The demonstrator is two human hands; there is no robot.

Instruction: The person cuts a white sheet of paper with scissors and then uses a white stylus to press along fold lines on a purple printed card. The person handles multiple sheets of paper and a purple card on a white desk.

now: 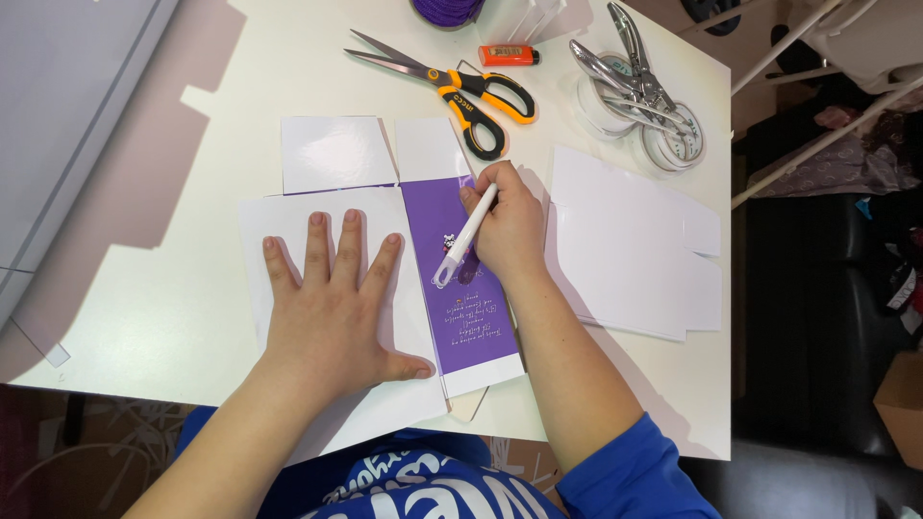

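Observation:
My left hand (332,312) lies flat, fingers spread, pressing down a white panel of an unfolded cardboard box blank (336,154). My right hand (508,226) grips a slim white tool (463,240), its tip end at the top edge of the blank's purple panel (466,317). The tool's looped end points toward me, over the purple panel. White flaps of the blank stick out above my left hand.
Orange-and-black scissors (461,86) lie beyond the blank. An orange lighter (508,56), metal pliers (635,72) on tape rolls (673,144) and purple yarn (447,10) sit at the far edge. A stack of white card sheets (639,250) lies right of my right hand.

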